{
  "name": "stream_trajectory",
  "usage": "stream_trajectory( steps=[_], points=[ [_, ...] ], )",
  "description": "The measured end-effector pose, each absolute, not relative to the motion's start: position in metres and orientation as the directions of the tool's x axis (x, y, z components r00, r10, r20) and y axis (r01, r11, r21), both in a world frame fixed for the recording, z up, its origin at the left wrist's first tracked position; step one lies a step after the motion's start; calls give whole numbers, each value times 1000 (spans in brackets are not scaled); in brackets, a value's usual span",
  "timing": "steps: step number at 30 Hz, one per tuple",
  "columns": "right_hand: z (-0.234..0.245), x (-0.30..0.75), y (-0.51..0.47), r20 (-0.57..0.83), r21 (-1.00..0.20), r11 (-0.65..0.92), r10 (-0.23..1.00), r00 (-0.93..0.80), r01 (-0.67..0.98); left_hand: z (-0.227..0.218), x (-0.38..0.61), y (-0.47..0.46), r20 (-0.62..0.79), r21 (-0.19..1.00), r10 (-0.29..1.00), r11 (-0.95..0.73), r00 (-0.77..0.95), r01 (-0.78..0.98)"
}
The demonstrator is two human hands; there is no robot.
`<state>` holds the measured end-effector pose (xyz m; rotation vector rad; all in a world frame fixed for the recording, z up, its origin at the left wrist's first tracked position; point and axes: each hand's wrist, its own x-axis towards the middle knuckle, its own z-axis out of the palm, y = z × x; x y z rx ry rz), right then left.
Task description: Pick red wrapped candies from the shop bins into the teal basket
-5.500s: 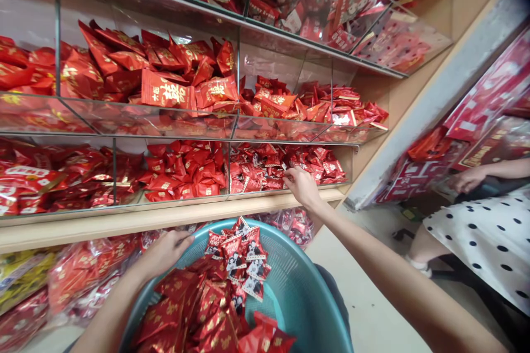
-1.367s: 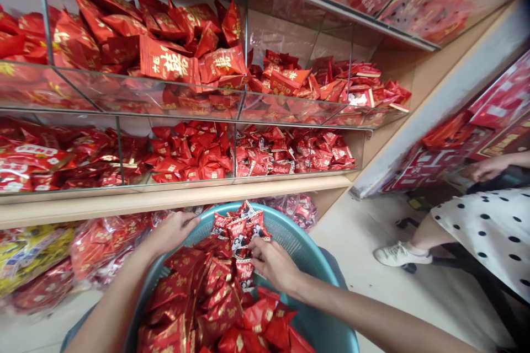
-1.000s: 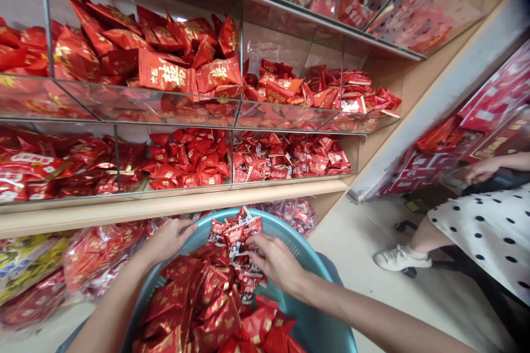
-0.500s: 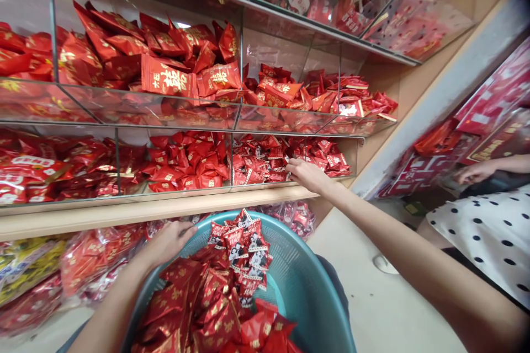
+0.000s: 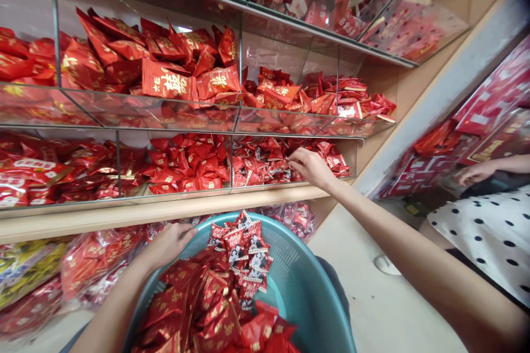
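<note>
My left hand (image 5: 171, 240) grips the rim of a teal plastic basket (image 5: 308, 292) at its far left side. Inside the basket lie dark red packets with gold print (image 5: 174, 303) and a heap of small red candies with black-and-white pictures (image 5: 244, 253). My right hand (image 5: 312, 168) reaches into a low shelf compartment of similar small red candies (image 5: 260, 162). Its fingers are bent and slightly apart, just above the candies, and I see nothing held between them. Part of the fingers is hidden from me.
Clear dividers split the shelves into compartments of red packets (image 5: 169, 83). A wooden ledge (image 5: 165, 207) runs above bagged sweets (image 5: 99, 253) on the floor. At right, another person's hand (image 5: 476, 172) and a polka-dot garment (image 5: 488, 237) show beside hanging red packages (image 5: 439, 138).
My right hand has lifted slightly and shifted a little over the candies, its fingers a bit more apart. My left hand stays on the basket rim.
</note>
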<state>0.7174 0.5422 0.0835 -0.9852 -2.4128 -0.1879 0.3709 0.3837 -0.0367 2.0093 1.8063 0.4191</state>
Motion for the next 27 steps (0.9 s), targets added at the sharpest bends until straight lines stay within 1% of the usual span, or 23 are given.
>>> stream_trajectory(
  steps=[3, 7, 9, 11, 15, 19, 23, 27],
  points=[
    [95, 718, 526, 568, -246, 706, 660, -492, 664, -37, 370, 384, -43, 489, 992, -83, 119, 868],
    [99, 716, 503, 508, -487, 649, 755, -415, 584, -37, 371, 384, -34, 506, 992, -90, 123, 858],
    [97, 714, 495, 478, -569, 639, 769, -424, 518, -35, 373, 384, -38, 508, 992, -84, 120, 857],
    [93, 711, 488, 457, -615, 634, 771, -443, 469, -33, 374, 383, -45, 499, 992, -79, 116, 863],
    [78, 702, 474, 392, -667, 608, 778, -491, 431, -32, 374, 383, -47, 480, 989, -98, 137, 872],
    [47, 691, 453, 244, -687, 583, 747, -618, 433, -34, 373, 383, -53, 475, 990, -93, 134, 875],
    [19, 682, 437, 127, -621, 633, 663, -738, 462, -34, 373, 382, -49, 492, 991, -86, 126, 866],
    [7, 679, 431, 72, -537, 701, 592, -803, 469, -34, 373, 382, -50, 477, 991, -88, 128, 875]
  ],
)
